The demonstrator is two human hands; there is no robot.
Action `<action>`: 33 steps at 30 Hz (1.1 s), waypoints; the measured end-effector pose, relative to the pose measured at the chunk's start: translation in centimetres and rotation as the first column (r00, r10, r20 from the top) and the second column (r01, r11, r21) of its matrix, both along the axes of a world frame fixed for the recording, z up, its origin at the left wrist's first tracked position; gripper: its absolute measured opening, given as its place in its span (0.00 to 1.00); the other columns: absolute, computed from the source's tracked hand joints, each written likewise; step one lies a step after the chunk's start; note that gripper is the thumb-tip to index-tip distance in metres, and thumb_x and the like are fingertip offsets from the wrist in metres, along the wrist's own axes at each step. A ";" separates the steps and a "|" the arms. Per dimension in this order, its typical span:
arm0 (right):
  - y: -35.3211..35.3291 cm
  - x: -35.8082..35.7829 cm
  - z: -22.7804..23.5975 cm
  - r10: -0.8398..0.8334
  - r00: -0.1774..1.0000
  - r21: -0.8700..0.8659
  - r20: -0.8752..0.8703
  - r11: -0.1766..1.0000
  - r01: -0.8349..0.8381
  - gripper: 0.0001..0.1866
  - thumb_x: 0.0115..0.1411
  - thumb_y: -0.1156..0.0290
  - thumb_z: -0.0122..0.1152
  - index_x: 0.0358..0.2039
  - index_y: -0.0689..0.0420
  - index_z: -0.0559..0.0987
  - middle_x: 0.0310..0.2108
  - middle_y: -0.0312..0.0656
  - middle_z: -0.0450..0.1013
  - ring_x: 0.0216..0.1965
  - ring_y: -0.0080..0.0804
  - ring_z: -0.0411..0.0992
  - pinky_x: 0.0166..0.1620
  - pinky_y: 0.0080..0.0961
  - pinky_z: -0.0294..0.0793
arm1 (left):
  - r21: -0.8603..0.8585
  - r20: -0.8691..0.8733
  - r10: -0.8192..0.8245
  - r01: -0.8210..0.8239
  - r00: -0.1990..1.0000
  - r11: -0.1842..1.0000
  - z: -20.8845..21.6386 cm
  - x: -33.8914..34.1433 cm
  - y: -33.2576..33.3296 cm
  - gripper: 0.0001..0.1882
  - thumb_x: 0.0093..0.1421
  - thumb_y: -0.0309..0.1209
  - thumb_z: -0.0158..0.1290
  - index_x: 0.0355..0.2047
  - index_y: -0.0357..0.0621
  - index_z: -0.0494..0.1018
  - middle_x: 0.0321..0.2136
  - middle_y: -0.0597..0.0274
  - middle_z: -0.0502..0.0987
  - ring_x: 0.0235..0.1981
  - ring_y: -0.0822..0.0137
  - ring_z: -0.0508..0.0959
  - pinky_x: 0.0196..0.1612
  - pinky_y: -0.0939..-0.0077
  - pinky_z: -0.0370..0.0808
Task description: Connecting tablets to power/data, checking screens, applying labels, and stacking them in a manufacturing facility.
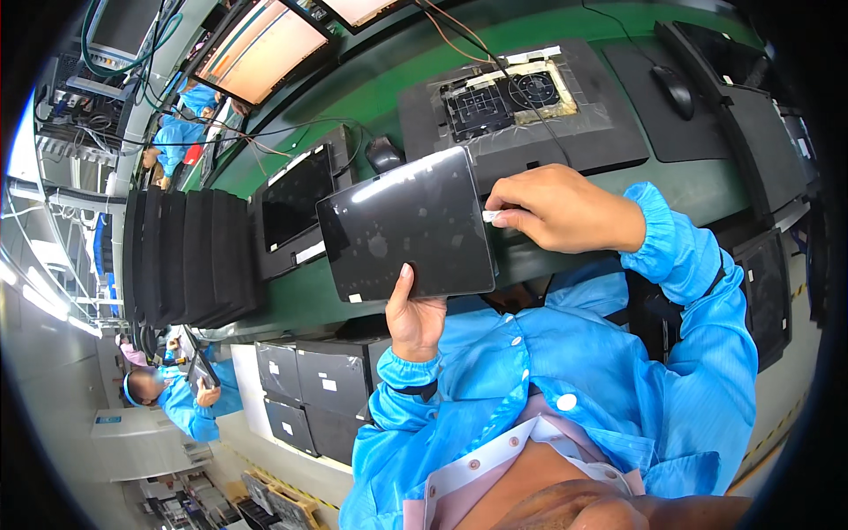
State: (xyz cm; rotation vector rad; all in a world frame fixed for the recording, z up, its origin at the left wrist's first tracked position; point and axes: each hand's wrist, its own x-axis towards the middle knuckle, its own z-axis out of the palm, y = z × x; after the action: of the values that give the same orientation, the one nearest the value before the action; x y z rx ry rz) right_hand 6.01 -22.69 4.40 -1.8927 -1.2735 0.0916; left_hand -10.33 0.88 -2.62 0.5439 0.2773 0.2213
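A black tablet (402, 231) with a glossy, smudged screen is held up in front of me, tilted. My left hand (415, 320) grips its lower edge, the thumb on the front and the fingers hidden behind. Beside the tablet's right edge, my right hand (561, 210) pinches a small white piece (491, 215) between thumb and fingertips; its kind is too small to tell. A little white sticker (355, 299) marks the screen's lower left corner. Behind the tablet on the left, another dark tablet (298, 196) lies in a black tray.
Black foam trays (185, 256) are stacked at the left. A black foam fixture (521, 110) with a taped cutout sits behind, near two mice (676, 91) and cables. Monitors (261, 49) stand at the back. Black boxes (322, 384) are below the green bench, and a co-worker (181, 402) is at the left.
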 end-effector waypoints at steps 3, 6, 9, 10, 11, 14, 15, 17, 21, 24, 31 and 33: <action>-1.5 0.6 1.1 -0.120 0.969 -0.046 0.217 0.990 0.133 0.11 0.61 0.68 0.65 0.41 0.61 0.80 0.36 0.44 0.79 0.40 0.46 0.76 0.46 0.39 0.74 | 0.048 -0.021 -0.068 0.069 0.997 0.996 2.1 1.8 -2.0 0.17 0.71 0.33 0.50 0.56 0.38 0.72 0.55 0.52 0.78 0.58 0.55 0.77 0.63 0.56 0.74; -3.0 1.5 0.7 -0.277 0.821 0.188 0.500 0.960 0.209 0.19 0.55 0.61 0.71 0.43 0.59 0.80 0.41 0.44 0.76 0.43 0.47 0.73 0.49 0.42 0.72 | 0.051 -0.047 -0.101 0.103 0.994 0.993 3.8 5.8 -5.5 0.17 0.71 0.35 0.51 0.53 0.36 0.73 0.53 0.51 0.79 0.57 0.55 0.77 0.62 0.57 0.73; -5.4 1.4 -0.2 -0.293 0.851 0.187 0.437 0.954 0.233 0.26 0.51 0.63 0.74 0.50 0.57 0.80 0.48 0.47 0.75 0.52 0.49 0.73 0.57 0.46 0.70 | -0.005 0.002 -0.218 0.218 0.976 0.976 4.2 10.4 -8.2 0.16 0.69 0.35 0.51 0.50 0.36 0.74 0.51 0.50 0.80 0.55 0.55 0.77 0.62 0.56 0.73; -6.2 2.0 -0.3 -0.311 0.797 0.140 0.519 0.950 0.279 0.24 0.52 0.65 0.73 0.50 0.57 0.80 0.50 0.47 0.74 0.54 0.49 0.72 0.59 0.46 0.70 | -0.055 0.037 -0.299 0.301 0.954 0.952 3.7 12.1 -8.9 0.16 0.68 0.34 0.51 0.50 0.36 0.74 0.50 0.50 0.80 0.55 0.55 0.77 0.62 0.55 0.73; -6.9 2.7 -0.7 -0.317 0.741 0.103 0.593 0.942 0.320 0.24 0.52 0.68 0.72 0.50 0.57 0.80 0.52 0.47 0.74 0.57 0.49 0.72 0.61 0.47 0.69 | -0.060 0.092 -0.334 0.340 0.938 0.938 3.0 13.6 -9.7 0.16 0.68 0.33 0.50 0.51 0.35 0.73 0.51 0.49 0.79 0.55 0.55 0.77 0.62 0.54 0.73; -9.9 5.2 -1.6 -0.364 0.735 0.059 0.572 0.912 0.405 0.20 0.56 0.76 0.67 0.51 0.59 0.80 0.54 0.48 0.74 0.60 0.50 0.70 0.62 0.46 0.70 | -0.084 0.136 -0.420 0.432 0.897 0.898 1.8 17.6 -12.6 0.17 0.69 0.33 0.49 0.53 0.35 0.71 0.52 0.49 0.78 0.56 0.54 0.76 0.63 0.52 0.73; -10.7 5.9 -1.9 -0.380 0.756 0.053 0.533 0.906 0.419 0.20 0.56 0.77 0.67 0.51 0.59 0.80 0.55 0.48 0.74 0.60 0.51 0.70 0.62 0.45 0.70 | -0.103 0.135 -0.439 0.453 0.888 0.885 1.5 18.7 -13.4 0.18 0.70 0.34 0.48 0.54 0.34 0.70 0.53 0.49 0.77 0.57 0.54 0.76 0.64 0.52 0.73; -11.8 7.3 -2.7 -0.367 0.773 0.047 0.518 0.914 0.403 0.20 0.58 0.78 0.65 0.53 0.59 0.80 0.56 0.49 0.74 0.61 0.51 0.70 0.61 0.42 0.71 | -0.151 0.124 -0.448 0.463 0.886 0.874 1.0 20.1 -14.6 0.19 0.72 0.34 0.46 0.57 0.33 0.67 0.56 0.47 0.74 0.58 0.52 0.74 0.64 0.52 0.74; -12.5 9.0 -3.8 -0.370 0.810 0.029 0.456 0.916 0.401 0.20 0.59 0.80 0.64 0.53 0.60 0.79 0.57 0.49 0.74 0.61 0.50 0.71 0.61 0.39 0.72 | -0.203 0.069 -0.449 0.453 0.891 0.868 0.7 21.5 -14.9 0.17 0.73 0.34 0.45 0.55 0.36 0.69 0.52 0.49 0.76 0.54 0.55 0.78 0.60 0.53 0.76; -12.7 10.1 -5.4 -0.352 0.807 0.058 0.475 0.927 0.370 0.20 0.59 0.81 0.63 0.53 0.60 0.79 0.56 0.49 0.74 0.60 0.50 0.71 0.61 0.39 0.72 | -0.137 -0.084 -0.555 0.542 0.828 0.829 1.1 18.9 -14.2 0.20 0.73 0.37 0.46 0.58 0.36 0.67 0.53 0.46 0.75 0.55 0.52 0.78 0.59 0.53 0.77; -12.1 8.6 -5.5 -0.518 0.751 0.024 0.410 0.829 0.559 0.28 0.55 0.66 0.72 0.57 0.58 0.77 0.60 0.50 0.71 0.62 0.50 0.68 0.64 0.41 0.67 | 0.781 0.131 -0.022 -0.117 0.991 -0.613 4.2 15.3 -3.8 0.50 0.51 0.51 0.70 0.64 0.30 0.63 0.62 0.31 0.64 0.67 0.38 0.62 0.69 0.42 0.57; -12.7 8.7 -6.0 -0.528 0.717 -0.007 0.455 0.803 0.596 0.28 0.56 0.64 0.71 0.57 0.58 0.78 0.60 0.50 0.71 0.61 0.50 0.69 0.64 0.42 0.67 | 0.805 0.033 0.090 0.027 0.995 -0.593 1.4 17.2 -2.2 0.56 0.49 0.59 0.69 0.67 0.32 0.60 0.68 0.31 0.55 0.73 0.39 0.49 0.74 0.43 0.42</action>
State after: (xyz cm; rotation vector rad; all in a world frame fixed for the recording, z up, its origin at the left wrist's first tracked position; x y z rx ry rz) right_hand 14.70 -35.40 -1.60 -2.4559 -0.9045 -0.6082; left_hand 6.89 -1.31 -1.18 2.7247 0.0138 0.5508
